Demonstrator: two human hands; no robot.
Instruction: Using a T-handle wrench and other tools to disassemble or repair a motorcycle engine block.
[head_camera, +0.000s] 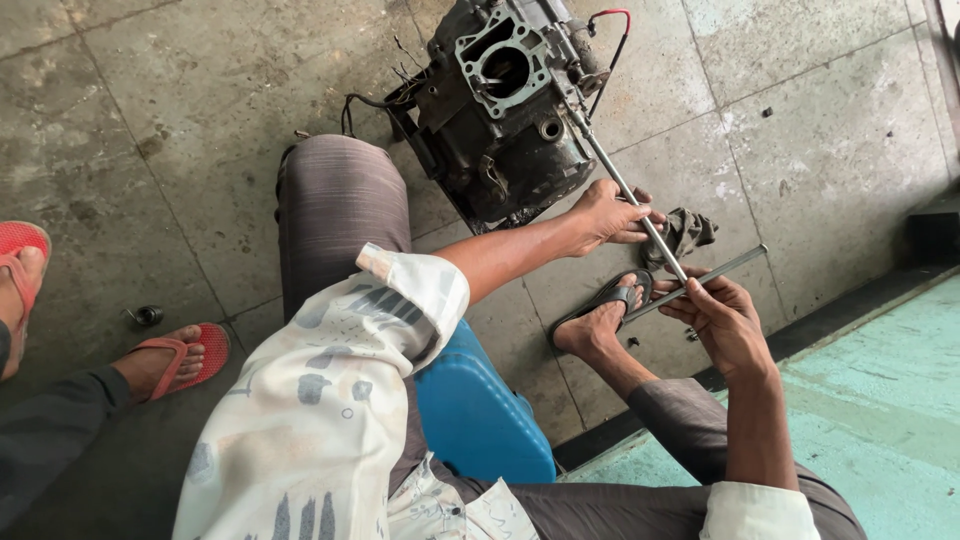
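A dirty black engine block (500, 110) with an open cylinder bore stands on the concrete floor in front of me. A long steel rod (600, 150) runs from the engine's right side down toward me. My left hand (608, 215) is closed around this rod at its middle. My right hand (722, 318) holds a flat metal bar (735, 263) that crosses the rod's near end, just above my sandalled foot (600, 315).
I sit on a blue plastic stool (480, 400). A grey rag (688, 230) lies beside the rod. Another person's feet in red flip-flops (185, 355) are at the left, with a small metal part (148, 315) nearby. A raised teal floor (880, 400) lies at right.
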